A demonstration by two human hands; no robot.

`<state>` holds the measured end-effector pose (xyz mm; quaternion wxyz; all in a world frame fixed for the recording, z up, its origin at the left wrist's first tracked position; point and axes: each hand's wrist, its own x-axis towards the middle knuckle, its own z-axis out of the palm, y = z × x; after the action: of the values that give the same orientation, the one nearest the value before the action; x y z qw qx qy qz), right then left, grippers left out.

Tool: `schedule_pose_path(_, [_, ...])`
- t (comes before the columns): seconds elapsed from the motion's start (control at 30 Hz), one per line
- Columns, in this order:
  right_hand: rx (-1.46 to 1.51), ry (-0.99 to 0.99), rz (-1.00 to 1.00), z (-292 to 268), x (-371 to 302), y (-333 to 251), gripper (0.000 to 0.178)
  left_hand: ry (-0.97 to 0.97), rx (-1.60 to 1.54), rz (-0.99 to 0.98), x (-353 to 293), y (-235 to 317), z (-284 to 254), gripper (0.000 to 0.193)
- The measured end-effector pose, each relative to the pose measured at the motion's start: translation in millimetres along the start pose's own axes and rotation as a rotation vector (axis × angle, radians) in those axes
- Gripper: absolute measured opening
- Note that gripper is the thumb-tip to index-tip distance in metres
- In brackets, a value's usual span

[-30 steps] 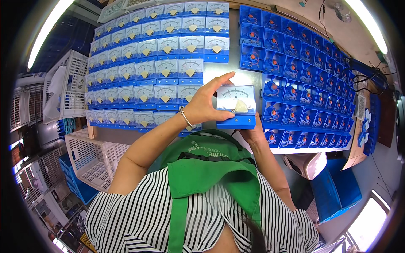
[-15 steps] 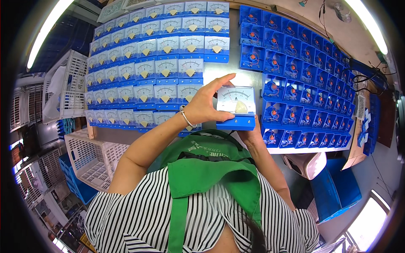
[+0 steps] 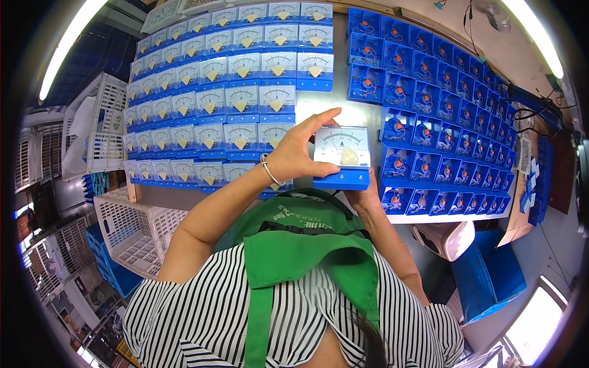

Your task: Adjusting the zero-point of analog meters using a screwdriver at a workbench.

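Over the table's front edge I hold an ammeter (image 3: 342, 153) with a blue base, a clear front and a white dial with a pale yellow fan-shaped piece at its bottom. My left hand (image 3: 296, 151) grips its left side, thumb at the lower front and index finger reaching past the top. Under the right part of the base, my right hand (image 3: 366, 195) supports it; most of those fingers are hidden behind it. To the left stand rows of similar finished-looking meters (image 3: 241, 98). Rows of open blue housings (image 3: 425, 97) with orange-red parts and wires inside fill the right.
A metal tabletop (image 3: 356, 110) shows between the two groups. White plastic crates (image 3: 144, 230) stand at the left, near blue bins. A pale stool (image 3: 446, 238) and a blue bin (image 3: 489, 276) are at the lower right. Black cables (image 3: 532, 116) lie at the far right.
The ammeter has shifted very slightly left and tilted a little, so its dial shows more evenly. Both hands keep their hold; the rows look the same.
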<state>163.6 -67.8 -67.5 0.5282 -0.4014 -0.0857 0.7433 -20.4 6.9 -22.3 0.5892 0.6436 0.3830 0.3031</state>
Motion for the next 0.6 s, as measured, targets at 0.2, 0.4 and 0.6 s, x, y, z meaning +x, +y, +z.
schedule_pose_path(0.2, [-0.053, 0.0, 0.011, -5, 1, 1, 0.018, 0.005, 0.006, -0.011, 0, -2, 0, 0.098])
schedule_pose_path(0.4, [-0.247, 0.025, -0.027, -27, 4, -10, 0.021, 0.032, 0.062, 0.01, 1, -5, -4, 0.097])
schedule_pose_path(0.6, [-0.284, 0.032, 0.008, -32, -2, -39, 0.038, 0.066, 0.158, 0.052, 3, -13, -4, 0.095])
